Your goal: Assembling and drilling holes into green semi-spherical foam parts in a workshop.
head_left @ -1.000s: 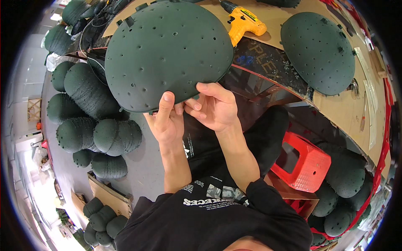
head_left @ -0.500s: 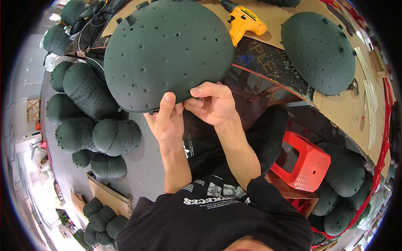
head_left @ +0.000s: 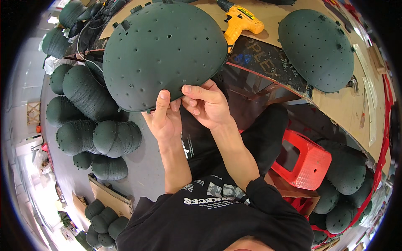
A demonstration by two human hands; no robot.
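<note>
A large dark green plastic dome shell (head_left: 163, 56), dotted with small holes and short pegs, is held up before me by its near rim. My left hand (head_left: 164, 119) grips that rim with the thumb on the outer face and the fingers underneath. Close beside it, my right hand (head_left: 207, 104) pinches the same rim between thumb and curled fingers. The far side of the shell reaches over the workbench edge; whether it rests there I cannot tell. What the fingertips touch under the rim is hidden.
A yellow cordless drill (head_left: 240, 23) lies on the cardboard-covered bench (head_left: 331, 104), with another green dome shell (head_left: 316, 50) to its right. Stacked green domes (head_left: 90, 90) stand on the floor at left, more (head_left: 341, 167) at right. A red plastic stool (head_left: 307, 161) is by my right knee.
The shell has shifted slightly left and tilted, showing more pegs along its far edge. My right hand has moved a little left with it; both hands keep hold of the rim.
</note>
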